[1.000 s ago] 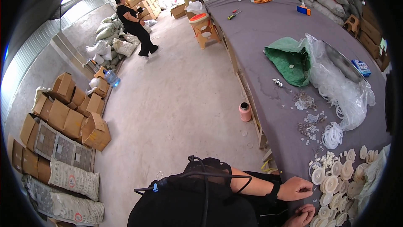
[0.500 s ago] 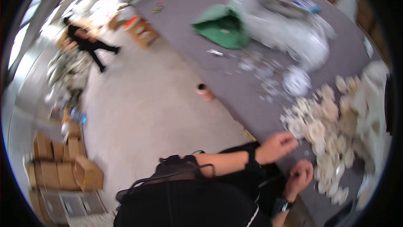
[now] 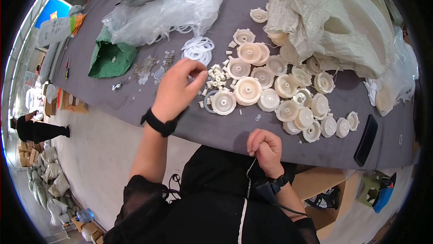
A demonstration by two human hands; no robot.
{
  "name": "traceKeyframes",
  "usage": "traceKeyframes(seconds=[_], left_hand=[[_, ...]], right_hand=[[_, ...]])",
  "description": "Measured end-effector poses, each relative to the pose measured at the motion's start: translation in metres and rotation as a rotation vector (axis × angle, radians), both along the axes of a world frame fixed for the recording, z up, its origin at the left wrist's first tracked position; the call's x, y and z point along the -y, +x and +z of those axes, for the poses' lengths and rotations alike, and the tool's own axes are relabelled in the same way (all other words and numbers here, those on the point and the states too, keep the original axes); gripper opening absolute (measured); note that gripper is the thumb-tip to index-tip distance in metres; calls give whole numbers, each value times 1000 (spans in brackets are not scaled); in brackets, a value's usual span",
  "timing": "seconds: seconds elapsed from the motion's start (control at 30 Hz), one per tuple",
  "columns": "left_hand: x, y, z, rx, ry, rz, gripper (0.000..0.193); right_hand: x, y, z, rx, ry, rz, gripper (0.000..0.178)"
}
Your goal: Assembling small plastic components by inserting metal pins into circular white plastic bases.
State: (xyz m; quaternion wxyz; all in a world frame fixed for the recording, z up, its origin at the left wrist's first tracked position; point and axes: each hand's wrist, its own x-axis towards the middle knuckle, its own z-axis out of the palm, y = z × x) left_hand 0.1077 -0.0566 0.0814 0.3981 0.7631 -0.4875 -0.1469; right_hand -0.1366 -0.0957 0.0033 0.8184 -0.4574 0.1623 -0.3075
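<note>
My left hand [image 3: 177, 87] hovers over the table beside a heap of small white plastic bushings [image 3: 218, 78]. Its fingers bend with a gap between thumb and forefinger, and nothing shows between them. At the table's front edge my right hand [image 3: 266, 149] is closed, fingers curled inward; whatever they may hold is hidden. Several round cream plastic caps [image 3: 247, 90] with raised centres lie spread to the right of the bushings. White rings [image 3: 198, 48] are bunched just beyond my left hand. Small clear and metal pieces [image 3: 145, 67] are scattered left of it.
A green bag [image 3: 111, 55] and a clear plastic bag [image 3: 167, 16] lie at the back left. A woven white sack [image 3: 315, 23] stands behind the caps. At right lies a black phone [image 3: 366, 140]; below the edge is an open cardboard box [image 3: 322, 183]. A person [image 3: 38, 130] stands far left.
My view has swung right, bringing the table squarely ahead. My left hand has moved over the table toward the bushings and away from my right hand, which stays near the edge.
</note>
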Motion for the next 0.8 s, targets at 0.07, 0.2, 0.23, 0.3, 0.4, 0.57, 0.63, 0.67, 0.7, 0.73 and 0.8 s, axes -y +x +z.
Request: traceKeyframes(seconds=[0.07,0.2,0.23,0.3,0.4,0.57,0.63,0.67,0.7,0.73,0.8], left_hand=[[21,8,4,466,74,-63,12],[70,19,2,457,163,-180,15],[84,20,-3,495,227,-206,16],[104,23,-14,533,296,-233,17],[118,26,-29,535,394,-283,20],[108,29,-29,542,261,-256,22],[89,20,-14,429,80,-210,23],[80,9,-3,297,26,-217,24],[66,-4,9,31,58,-223,22],[49,-16,15,-235,92,-221,20],[16,-46,12,-376,111,-293,16]], right_hand=[[0,0,-1,5,6,39,22],[0,4,4,18,7,23,20],[2,4,4,13,7,13,20],[2,4,4,12,15,43,19],[3,3,5,0,40,70,19],[5,2,1,48,25,98,20],[4,4,-1,70,15,105,19],[4,5,-4,66,32,46,16],[2,5,-6,65,51,-8,13],[1,6,-5,60,59,-8,13],[0,10,2,10,93,-102,17]])
